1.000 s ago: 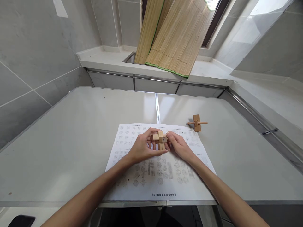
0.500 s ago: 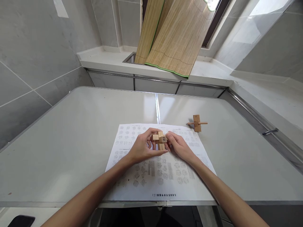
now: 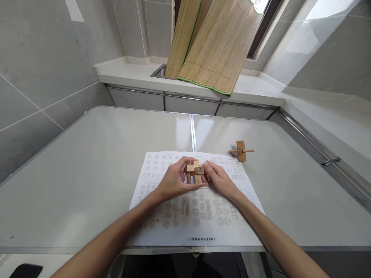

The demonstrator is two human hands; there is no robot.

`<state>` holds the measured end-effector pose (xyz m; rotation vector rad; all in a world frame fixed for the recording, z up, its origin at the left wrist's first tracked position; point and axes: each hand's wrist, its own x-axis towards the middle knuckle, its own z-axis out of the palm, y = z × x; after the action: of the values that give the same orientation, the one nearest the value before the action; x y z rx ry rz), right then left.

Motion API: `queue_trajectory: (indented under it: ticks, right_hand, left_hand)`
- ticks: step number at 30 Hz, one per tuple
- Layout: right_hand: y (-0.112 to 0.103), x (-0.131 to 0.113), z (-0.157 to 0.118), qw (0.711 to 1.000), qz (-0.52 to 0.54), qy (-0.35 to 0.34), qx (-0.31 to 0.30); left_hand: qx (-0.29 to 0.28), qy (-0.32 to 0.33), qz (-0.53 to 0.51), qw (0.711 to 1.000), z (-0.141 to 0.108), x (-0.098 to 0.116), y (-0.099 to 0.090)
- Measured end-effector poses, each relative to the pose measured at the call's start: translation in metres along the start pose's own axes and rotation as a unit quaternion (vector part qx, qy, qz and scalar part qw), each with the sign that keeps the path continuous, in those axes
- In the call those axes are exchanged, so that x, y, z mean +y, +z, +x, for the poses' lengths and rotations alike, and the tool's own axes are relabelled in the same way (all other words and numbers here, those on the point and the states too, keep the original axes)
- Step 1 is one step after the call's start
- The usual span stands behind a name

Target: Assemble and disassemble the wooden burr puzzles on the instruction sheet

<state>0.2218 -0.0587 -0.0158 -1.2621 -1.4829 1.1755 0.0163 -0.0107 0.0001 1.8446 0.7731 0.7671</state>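
Note:
A small wooden burr puzzle [image 3: 197, 179] of interlocking light blocks is held above the printed sheet, one block end showing a dark mark like a "Z". My left hand [image 3: 176, 178] grips it from the left, thumb along the lower side and fingers behind and above. On its right side, the fingertips of my right hand [image 3: 216, 177] are closed on the block near the "Z". Some fingers of both hands are hidden behind the puzzle. Under the hands lies the white instruction sheet [image 3: 179, 235], covered in small line drawings.
Another wooden piece [image 3: 241, 150], a flat block with a rod through it, lies at the sheet's upper right corner. The pale table [image 3: 72, 166] has a metal seam down its middle. Beyond it, a bamboo blind [image 3: 214, 50] hangs over a white ledge [image 3: 130, 73].

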Motion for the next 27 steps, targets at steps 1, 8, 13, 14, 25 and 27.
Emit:
queue_trajectory:
  ticks: [1, 8, 13, 14, 25, 27]
  right_hand:
    - [-0.0002, 0.0002, 0.0003, 1.0, 0.007, 0.003, -0.003]
    - [-0.003, 0.0018, 0.0027, 0.997, 0.068, 0.024, -0.031]
    - [-0.0031, 0.0009, 0.0022, 0.996, 0.08, 0.03, -0.034]
    - [-0.0029, 0.0004, 0.0021, 0.996, 0.081, 0.03, -0.033]
    - [-0.0025, 0.006, 0.0029, 0.995, 0.069, 0.049, -0.05]
    - [-0.0027, 0.006, 0.0022, 0.996, 0.05, 0.05, -0.049]
  left_hand:
    - [-0.002, -0.003, -0.002, 1.0, 0.0, 0.0001, -0.0001]
    - [-0.009, -0.012, -0.003, 1.0, -0.0004, 0.0018, -0.0009]
    - [-0.019, -0.013, 0.0, 1.0, -0.0006, 0.0021, -0.0015]
    - [-0.019, -0.014, -0.002, 1.0, -0.0007, 0.0018, -0.0013]
    - [-0.02, 0.003, 0.001, 1.0, -0.0001, 0.0005, -0.0022]
    - [-0.027, 0.0, -0.011, 1.0, 0.0, 0.0008, -0.0027]
